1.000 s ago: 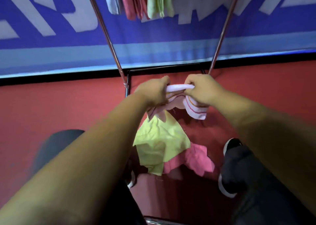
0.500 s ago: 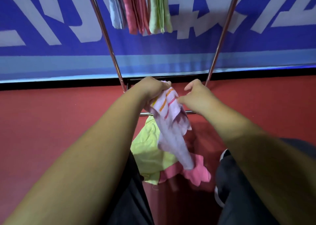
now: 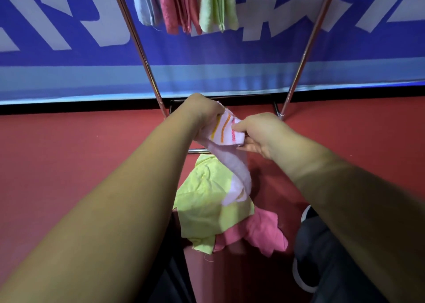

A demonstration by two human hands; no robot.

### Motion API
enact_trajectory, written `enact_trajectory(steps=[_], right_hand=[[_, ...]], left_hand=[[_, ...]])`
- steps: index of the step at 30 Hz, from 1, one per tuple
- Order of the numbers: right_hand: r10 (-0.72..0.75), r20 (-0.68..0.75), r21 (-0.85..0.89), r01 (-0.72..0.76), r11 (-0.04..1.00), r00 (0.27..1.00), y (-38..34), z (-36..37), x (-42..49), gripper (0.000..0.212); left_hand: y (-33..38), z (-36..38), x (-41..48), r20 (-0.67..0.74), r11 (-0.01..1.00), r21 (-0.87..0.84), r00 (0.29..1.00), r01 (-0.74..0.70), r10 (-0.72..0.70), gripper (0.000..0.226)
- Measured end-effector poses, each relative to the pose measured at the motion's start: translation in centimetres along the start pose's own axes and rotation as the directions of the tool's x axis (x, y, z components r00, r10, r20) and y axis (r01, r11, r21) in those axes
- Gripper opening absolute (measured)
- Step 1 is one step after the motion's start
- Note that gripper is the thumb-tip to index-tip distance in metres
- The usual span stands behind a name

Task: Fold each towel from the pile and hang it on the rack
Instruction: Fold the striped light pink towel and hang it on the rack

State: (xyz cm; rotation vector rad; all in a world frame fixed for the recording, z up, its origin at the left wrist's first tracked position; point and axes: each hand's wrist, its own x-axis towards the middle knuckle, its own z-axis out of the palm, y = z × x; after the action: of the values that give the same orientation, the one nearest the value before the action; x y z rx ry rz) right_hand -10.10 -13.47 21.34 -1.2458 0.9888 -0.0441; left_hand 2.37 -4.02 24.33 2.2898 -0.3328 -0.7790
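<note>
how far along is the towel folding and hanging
Done: a blue towel, pink towels and a green towel hang folded on the rack. In hand: the left hand and right hand hold a striped white towel, not yet folded. Left: a yellow-green towel and a pink towel on the floor.

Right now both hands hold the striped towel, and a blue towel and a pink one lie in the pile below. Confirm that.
One detail is off: the head view shows a yellow-green towel, not blue, beside the pink towel. Both hands, left hand and right hand, do hold the striped towel.
</note>
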Motion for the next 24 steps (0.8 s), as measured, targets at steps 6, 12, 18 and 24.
enact_trajectory(steps=[6,12,18,24], right_hand=[[-0.083,-0.055,0.185,0.092,0.978,0.995,-1.8,-1.0,0.8,0.024],[-0.013,-0.041,0.219,0.021,0.975,0.999,-2.9,-2.3,0.8,0.034],[0.032,-0.044,0.08,-0.029,0.996,0.998,-3.5,-3.4,0.1,0.048],[0.027,0.059,0.016,-0.028,0.999,0.998,-3.4,-4.3,-0.2,0.047]], left_hand=[[0.8,1.1,-0.9,0.129,0.92,0.227,0.946,-0.319,0.296,0.031],[0.2,1.3,-1.0,0.22,0.896,0.103,0.889,-0.431,0.403,0.035],[-0.6,1.6,-0.5,0.15,0.746,0.195,0.772,-0.636,0.618,0.029],[0.1,2.6,-0.5,0.066,0.717,0.265,0.754,-0.644,0.653,0.014]])
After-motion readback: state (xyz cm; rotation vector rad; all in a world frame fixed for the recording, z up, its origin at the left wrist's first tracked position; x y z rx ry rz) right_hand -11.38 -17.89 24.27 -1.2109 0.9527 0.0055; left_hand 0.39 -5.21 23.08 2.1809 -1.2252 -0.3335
